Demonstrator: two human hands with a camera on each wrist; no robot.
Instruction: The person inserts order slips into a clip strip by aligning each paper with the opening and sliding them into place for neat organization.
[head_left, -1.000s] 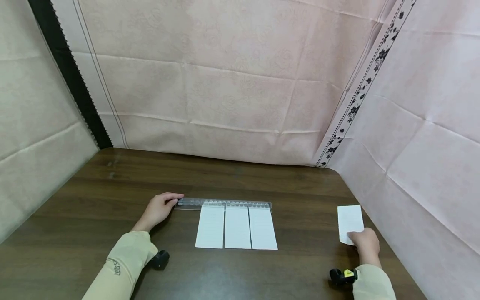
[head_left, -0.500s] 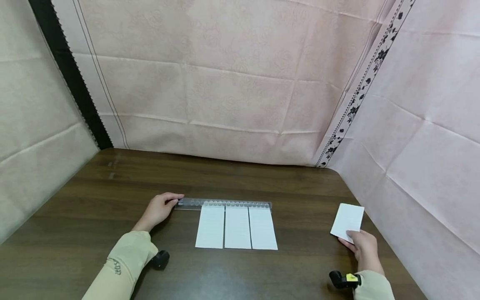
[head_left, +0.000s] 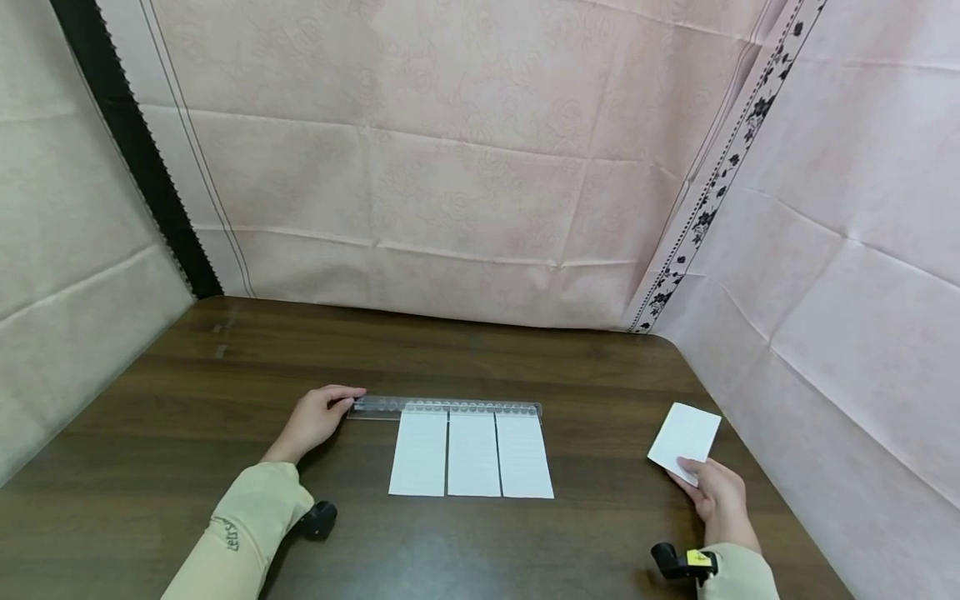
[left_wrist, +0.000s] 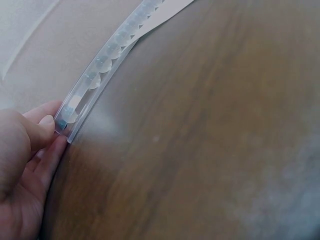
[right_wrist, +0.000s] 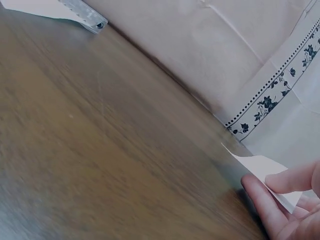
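My left hand (head_left: 315, 421) pinches the left end of a clear plastic strip (head_left: 378, 405) with scalloped, tab-like shapes along it. In the left wrist view the thumb and fingers grip the end of that strip (left_wrist: 95, 70). Three white paper cards (head_left: 418, 454) lie side by side, their top edges at the strip, with narrow gaps between them. Off to the right, my right hand (head_left: 716, 492) holds a single white card (head_left: 684, 437) between thumb and fingers, tilted just above the table. The right wrist view shows the thumb on top of this card (right_wrist: 260, 167).
A brown wood-grain table (head_left: 480, 550) lies beneath everything. Pale cloth (head_left: 465, 167) hangs behind it and along both sides. A black band (head_left: 135, 142) runs down the cloth at left, a floral border (head_left: 705, 218) at right.
My right hand has lifted and turned the single card, moving it slightly left. The fingers now show beneath the card. The left hand, strip and three cards have stayed in place.
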